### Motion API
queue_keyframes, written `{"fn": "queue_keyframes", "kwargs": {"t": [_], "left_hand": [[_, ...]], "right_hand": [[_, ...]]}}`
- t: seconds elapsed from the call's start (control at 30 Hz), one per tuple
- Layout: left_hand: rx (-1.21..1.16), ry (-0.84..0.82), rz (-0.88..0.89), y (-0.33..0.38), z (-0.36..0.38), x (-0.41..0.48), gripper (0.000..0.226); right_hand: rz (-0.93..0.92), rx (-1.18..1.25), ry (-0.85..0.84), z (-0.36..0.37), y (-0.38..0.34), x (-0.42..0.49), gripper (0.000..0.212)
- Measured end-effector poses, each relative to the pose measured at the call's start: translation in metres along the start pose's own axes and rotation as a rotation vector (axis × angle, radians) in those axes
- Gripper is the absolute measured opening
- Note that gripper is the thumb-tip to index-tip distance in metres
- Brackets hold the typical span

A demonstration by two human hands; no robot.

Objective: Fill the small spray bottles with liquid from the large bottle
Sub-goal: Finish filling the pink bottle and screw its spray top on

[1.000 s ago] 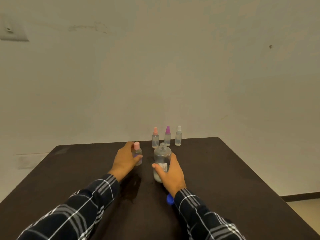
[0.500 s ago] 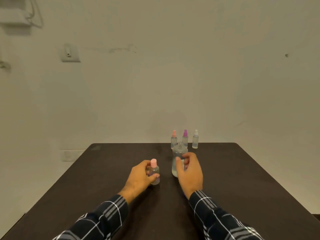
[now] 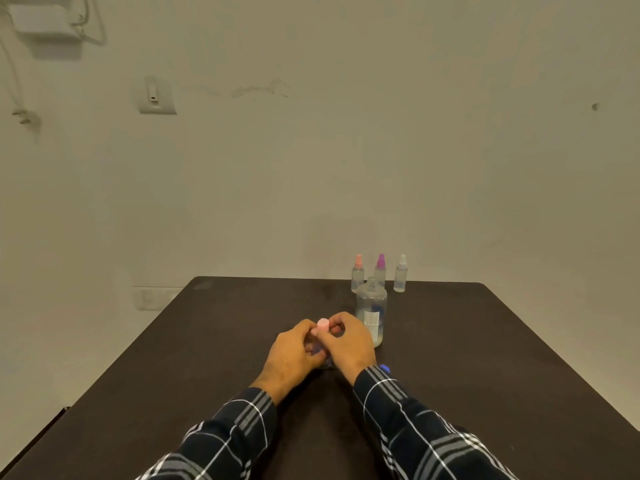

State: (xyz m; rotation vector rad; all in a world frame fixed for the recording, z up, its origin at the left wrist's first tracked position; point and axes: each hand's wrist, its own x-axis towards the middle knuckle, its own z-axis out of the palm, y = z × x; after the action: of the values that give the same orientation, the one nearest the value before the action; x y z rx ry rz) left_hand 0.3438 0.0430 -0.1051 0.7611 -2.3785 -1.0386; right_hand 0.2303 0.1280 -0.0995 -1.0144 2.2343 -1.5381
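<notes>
My left hand [image 3: 292,355] grips the body of a small spray bottle with a pink cap [image 3: 322,323] at the table's middle. My right hand [image 3: 348,342] pinches that pink cap from the right. The bottle's body is mostly hidden by my fingers. The large clear bottle [image 3: 372,311] stands uncapped just behind my right hand, with liquid in its lower part. Three small spray bottles stand at the far edge: one salmon-capped [image 3: 357,273], one purple-capped [image 3: 380,268], one white-capped [image 3: 401,274].
The dark table [image 3: 485,358] runs to the wall at the back. A blue cap [image 3: 384,368] lies by my right wrist. A wall switch [image 3: 156,97] and a cable hang on the wall at the left.
My right hand left the large bottle and moved left onto the pink cap. My left hand kept hold of the small bottle. The camera tilted up and to the left.
</notes>
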Motion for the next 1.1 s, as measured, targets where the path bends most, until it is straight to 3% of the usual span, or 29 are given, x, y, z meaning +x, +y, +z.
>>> {"fn": "queue_keyframes", "kwargs": {"t": [0.13,0.3,0.43,0.53,0.67,0.77,0.93,1.0,1.1], "left_hand": [[-0.019,-0.018,-0.01,-0.002,-0.002,0.002,0.034],[-0.036,-0.006,-0.009,-0.003,-0.001,0.0,0.036],[-0.036,-0.024,-0.036,-0.003,0.0,0.0,0.033],[-0.024,-0.009,-0.036,-0.001,0.0,-0.001,0.031],[-0.019,-0.013,-0.035,0.0,0.001,-0.002,0.031],[0.005,-0.014,-0.028,0.002,0.0,-0.002,0.029],[0.017,-0.021,-0.026,0.002,-0.001,-0.003,0.029],[0.021,-0.015,-0.026,0.001,-0.001,-0.002,0.029],[0.029,-0.018,-0.015,-0.001,0.001,-0.002,0.031]], "right_hand": [[-0.095,-0.119,-0.07,-0.008,-0.002,0.004,0.018],[-0.019,0.017,-0.2,-0.007,0.001,0.002,0.057],[0.027,0.016,-0.02,0.0,0.004,-0.003,0.034],[-0.016,0.049,-0.083,-0.002,0.006,-0.002,0.021],[0.046,0.171,-0.247,-0.002,0.008,-0.001,0.051],[0.044,0.132,-0.178,0.002,0.008,0.0,0.069],[-0.033,-0.017,-0.009,0.005,0.004,0.0,0.03],[-0.11,-0.038,-0.04,0.002,0.005,0.0,0.018],[-0.164,0.011,-0.154,-0.007,0.009,-0.001,0.022]]}}
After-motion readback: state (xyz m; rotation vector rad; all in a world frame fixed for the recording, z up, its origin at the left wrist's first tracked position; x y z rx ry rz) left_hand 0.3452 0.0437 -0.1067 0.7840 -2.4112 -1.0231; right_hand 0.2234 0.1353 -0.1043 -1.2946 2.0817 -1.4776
